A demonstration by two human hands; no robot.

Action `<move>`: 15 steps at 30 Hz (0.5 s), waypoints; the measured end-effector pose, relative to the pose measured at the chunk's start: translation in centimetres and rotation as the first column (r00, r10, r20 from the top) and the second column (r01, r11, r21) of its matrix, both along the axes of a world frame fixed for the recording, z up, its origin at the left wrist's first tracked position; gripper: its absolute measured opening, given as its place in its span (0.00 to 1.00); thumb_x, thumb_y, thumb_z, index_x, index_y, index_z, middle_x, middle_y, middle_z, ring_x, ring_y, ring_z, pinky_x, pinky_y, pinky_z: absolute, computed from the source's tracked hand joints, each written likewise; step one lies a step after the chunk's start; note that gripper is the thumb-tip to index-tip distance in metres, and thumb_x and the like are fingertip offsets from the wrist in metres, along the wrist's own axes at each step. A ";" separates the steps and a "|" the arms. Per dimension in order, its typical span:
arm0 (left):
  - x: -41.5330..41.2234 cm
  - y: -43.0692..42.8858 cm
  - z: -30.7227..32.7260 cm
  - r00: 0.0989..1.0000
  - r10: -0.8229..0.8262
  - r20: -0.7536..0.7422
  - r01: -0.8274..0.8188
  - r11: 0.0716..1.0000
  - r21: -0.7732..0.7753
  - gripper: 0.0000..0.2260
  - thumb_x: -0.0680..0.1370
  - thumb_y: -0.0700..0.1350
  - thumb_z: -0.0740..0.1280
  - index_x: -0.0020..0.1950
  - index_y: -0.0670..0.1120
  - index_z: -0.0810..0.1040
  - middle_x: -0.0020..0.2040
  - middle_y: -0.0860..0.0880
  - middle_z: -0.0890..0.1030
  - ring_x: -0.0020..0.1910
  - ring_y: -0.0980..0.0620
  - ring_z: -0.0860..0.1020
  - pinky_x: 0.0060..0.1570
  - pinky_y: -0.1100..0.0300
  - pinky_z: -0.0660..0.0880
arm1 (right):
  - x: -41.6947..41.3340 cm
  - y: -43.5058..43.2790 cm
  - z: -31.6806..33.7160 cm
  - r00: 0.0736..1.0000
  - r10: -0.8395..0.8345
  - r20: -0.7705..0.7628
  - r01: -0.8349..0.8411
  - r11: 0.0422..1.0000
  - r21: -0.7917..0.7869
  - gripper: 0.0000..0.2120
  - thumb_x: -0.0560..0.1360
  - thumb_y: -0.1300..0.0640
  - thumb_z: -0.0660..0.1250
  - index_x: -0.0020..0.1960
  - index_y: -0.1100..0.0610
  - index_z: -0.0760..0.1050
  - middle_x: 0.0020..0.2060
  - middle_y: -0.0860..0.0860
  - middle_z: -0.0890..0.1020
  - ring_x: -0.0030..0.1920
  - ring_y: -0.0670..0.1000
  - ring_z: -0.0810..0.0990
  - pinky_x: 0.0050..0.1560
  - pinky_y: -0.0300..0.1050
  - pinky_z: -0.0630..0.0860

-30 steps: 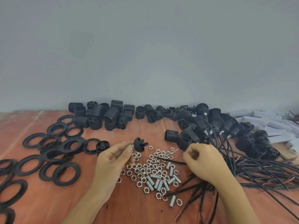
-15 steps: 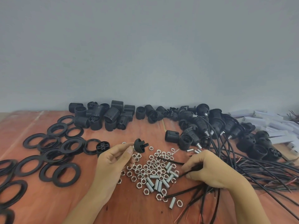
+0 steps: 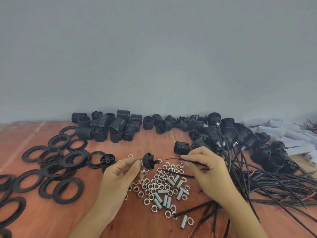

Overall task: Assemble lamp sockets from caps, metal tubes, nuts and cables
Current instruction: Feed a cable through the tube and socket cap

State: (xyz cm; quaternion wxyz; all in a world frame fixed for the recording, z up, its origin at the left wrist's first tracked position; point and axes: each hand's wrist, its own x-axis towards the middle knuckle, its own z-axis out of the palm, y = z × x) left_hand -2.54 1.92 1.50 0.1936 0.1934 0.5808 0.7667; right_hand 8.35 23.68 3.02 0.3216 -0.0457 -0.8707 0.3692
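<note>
— While we hold the cap [image 3: 148,160] up over the nuts [image 3: 154,184], how far along is this unit?

— Early, by our reading. Our left grip [image 3: 120,176] pinches the cap between thumb and fingertips, with its domed side toward the thumb and its prongs toward the right. A glint of silver shows at the dome, but we cannot tell if a tube is fitted there. Our right grip [image 3: 211,170] is curled round one black cable [image 3: 175,159]. The bared reddish tip points at the cap, near it but apart, so we judge the cable not yet threaded.

— What looks done, and what is left?

— Done: a heap of finished sockets [image 3: 216,134] at the back right, their leads trailing toward us. Left: a large tangle of loose cables [image 3: 274,186], the nuts, the metal tubes [image 3: 165,200] mixed among them, and unused threaded bodies [image 3: 116,124] along the wall. We judge that most of the stock is waiting.

— What else is on the desk [image 3: 137,140]?

— Flat black rings [image 3: 68,189] are spread on the left, with a second cap [image 3: 107,160] beside them. One lone body [image 3: 182,148] sits just behind the right grip, and white boxes [image 3: 291,134] lie far right.

— Anything in the way?

— Nothing sits between tip and cap. The loose cables lie under the right wrist and may drag as we feed. The nuts directly below would scatter if knocked.
</note>
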 end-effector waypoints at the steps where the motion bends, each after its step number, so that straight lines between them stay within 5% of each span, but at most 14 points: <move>1: 0.0 0.0 0.0 1.000 -0.024 0.009 0.024 1.000 0.014 0.14 0.67 0.54 0.70 0.47 0.47 0.86 0.33 0.47 0.79 0.33 0.53 0.76 0.37 0.62 0.75 | -0.2 -0.6 -0.2 1.000 0.012 -0.012 -0.011 0.999 0.037 0.14 0.73 0.65 0.73 0.52 0.48 0.85 0.46 0.41 0.80 0.48 0.45 0.81 0.45 0.35 0.77; 5: 0.1 -0.1 0.2 0.996 -0.094 0.006 0.094 0.994 0.057 0.13 0.70 0.54 0.71 0.46 0.47 0.86 0.39 0.47 0.82 0.35 0.53 0.76 0.36 0.63 0.75 | -1.3 -3.3 -1.3 0.998 0.044 -0.036 -0.039 0.992 0.124 0.12 0.77 0.61 0.70 0.57 0.49 0.83 0.46 0.42 0.78 0.44 0.45 0.80 0.39 0.41 0.78; 10: -0.4 -0.6 0.5 0.968 -0.213 0.135 0.180 0.958 0.225 0.11 0.75 0.43 0.63 0.45 0.44 0.86 0.47 0.44 0.85 0.36 0.54 0.80 0.33 0.64 0.77 | -1.8 -3.2 -1.8 0.996 -0.028 -0.080 0.034 0.997 0.072 0.13 0.77 0.62 0.69 0.59 0.50 0.82 0.46 0.44 0.79 0.44 0.46 0.80 0.37 0.46 0.79; 12: -0.2 -0.6 0.8 0.954 -0.285 0.091 0.261 0.942 0.209 0.08 0.74 0.47 0.70 0.42 0.45 0.86 0.52 0.43 0.84 0.38 0.52 0.80 0.35 0.64 0.78 | -2.0 -3.2 -1.7 0.992 -0.046 -0.114 0.052 0.997 0.056 0.13 0.77 0.63 0.70 0.58 0.51 0.83 0.46 0.43 0.80 0.45 0.44 0.81 0.39 0.42 0.79; 15: 0.5 -0.1 0.6 0.948 -0.310 0.077 0.294 0.941 0.169 0.18 0.64 0.57 0.80 0.38 0.42 0.85 0.60 0.43 0.82 0.45 0.51 0.83 0.38 0.61 0.80 | -2.4 -4.5 -1.3 0.988 0.018 -0.156 -0.011 0.999 0.044 0.10 0.77 0.59 0.69 0.57 0.53 0.83 0.47 0.42 0.82 0.47 0.42 0.82 0.44 0.39 0.79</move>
